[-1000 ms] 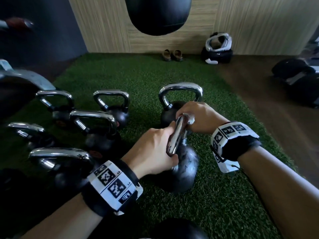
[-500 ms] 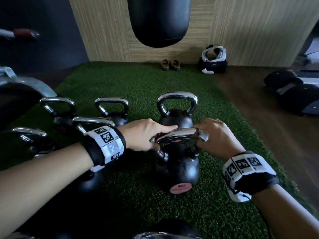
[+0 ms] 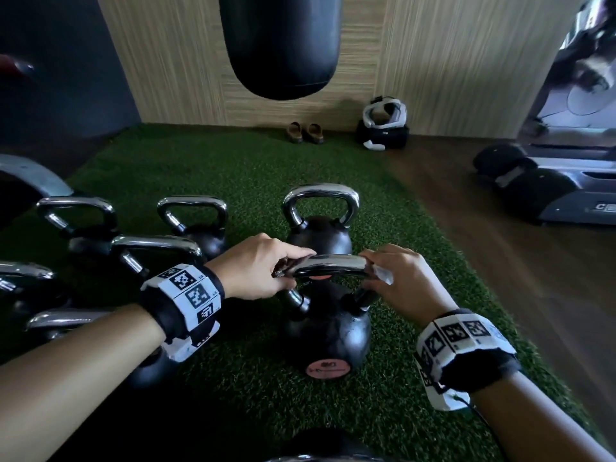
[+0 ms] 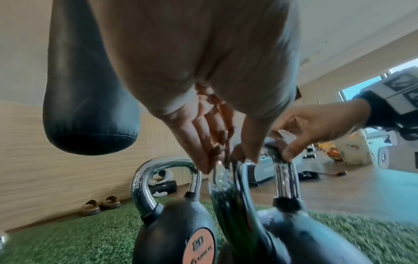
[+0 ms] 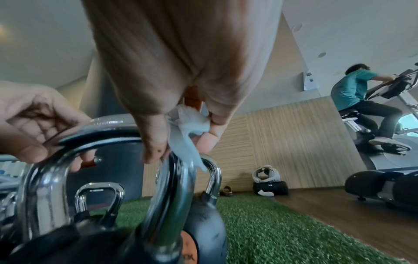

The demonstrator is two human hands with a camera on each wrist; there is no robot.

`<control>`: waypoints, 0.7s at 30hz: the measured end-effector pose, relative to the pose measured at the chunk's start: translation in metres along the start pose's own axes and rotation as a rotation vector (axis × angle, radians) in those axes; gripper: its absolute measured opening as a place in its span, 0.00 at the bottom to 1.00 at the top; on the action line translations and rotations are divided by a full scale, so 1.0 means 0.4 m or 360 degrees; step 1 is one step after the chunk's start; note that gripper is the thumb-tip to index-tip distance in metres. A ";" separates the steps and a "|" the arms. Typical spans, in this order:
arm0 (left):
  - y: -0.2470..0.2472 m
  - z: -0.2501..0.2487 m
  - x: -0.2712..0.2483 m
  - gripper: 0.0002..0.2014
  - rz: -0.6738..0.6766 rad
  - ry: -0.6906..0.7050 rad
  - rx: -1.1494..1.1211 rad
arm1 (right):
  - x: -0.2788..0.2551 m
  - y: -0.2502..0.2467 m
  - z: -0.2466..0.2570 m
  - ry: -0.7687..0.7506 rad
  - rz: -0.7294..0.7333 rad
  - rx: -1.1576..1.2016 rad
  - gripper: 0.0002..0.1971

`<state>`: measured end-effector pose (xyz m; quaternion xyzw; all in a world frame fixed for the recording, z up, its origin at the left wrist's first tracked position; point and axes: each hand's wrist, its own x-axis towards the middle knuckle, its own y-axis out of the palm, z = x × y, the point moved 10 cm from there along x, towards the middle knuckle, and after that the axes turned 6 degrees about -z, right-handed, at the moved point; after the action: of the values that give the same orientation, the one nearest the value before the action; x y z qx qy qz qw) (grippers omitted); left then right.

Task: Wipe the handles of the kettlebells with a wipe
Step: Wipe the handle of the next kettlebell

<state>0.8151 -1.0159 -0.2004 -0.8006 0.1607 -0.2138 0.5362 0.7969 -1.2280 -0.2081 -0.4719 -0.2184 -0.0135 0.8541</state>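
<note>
A black kettlebell point(image 3: 328, 331) with a chrome handle point(image 3: 330, 264) stands on green turf in the head view. My left hand point(image 3: 263, 271) grips the handle's left corner, thumb under and fingers over, as the right wrist view shows point(image 5: 34, 125). My right hand point(image 3: 396, 281) pinches a white wipe point(image 3: 383, 275) against the handle's right corner. The right wrist view shows the wipe point(image 5: 187, 139) bunched between thumb and fingers on the chrome. Part of the wipe is hidden inside the hand.
A second kettlebell point(image 3: 320, 235) marked 20 stands just behind, and several more point(image 3: 193, 221) crowd the left. A punching bag point(image 3: 280, 45) hangs ahead. Sandals point(image 3: 305, 132) and a black bag point(image 3: 383, 135) lie by the wall. A person rides an exercise machine point(image 3: 550, 191) at right.
The kettlebell has turned so its handle now lies crosswise instead of end-on. My left hand moved to its left end and my right hand with the wipe to its right end.
</note>
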 end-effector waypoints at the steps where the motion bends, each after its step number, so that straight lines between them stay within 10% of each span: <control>1: -0.008 0.002 0.003 0.28 0.0050 -0.0036 -0.0056 | 0.005 -0.004 -0.001 0.0035 0.0068 -0.0025 0.26; 8: 0.032 0.209 0.178 0.11 0.0227 -0.0547 -0.0275 | 0.115 -0.064 -0.030 0.0177 0.0400 0.0208 0.25; 14: 0.198 0.469 0.332 0.53 0.0235 -0.1022 -0.0204 | 0.300 -0.032 -0.120 0.0200 0.0180 0.0256 0.20; 21: 0.291 0.473 0.390 0.47 0.0106 -0.1046 -0.0614 | 0.473 -0.005 -0.114 0.0246 -0.0087 0.0346 0.14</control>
<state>1.0428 -0.9859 -0.3450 -0.9070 0.0435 0.1060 0.4052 0.9838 -1.2314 -0.1546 -0.3681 -0.1648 -0.0493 0.9138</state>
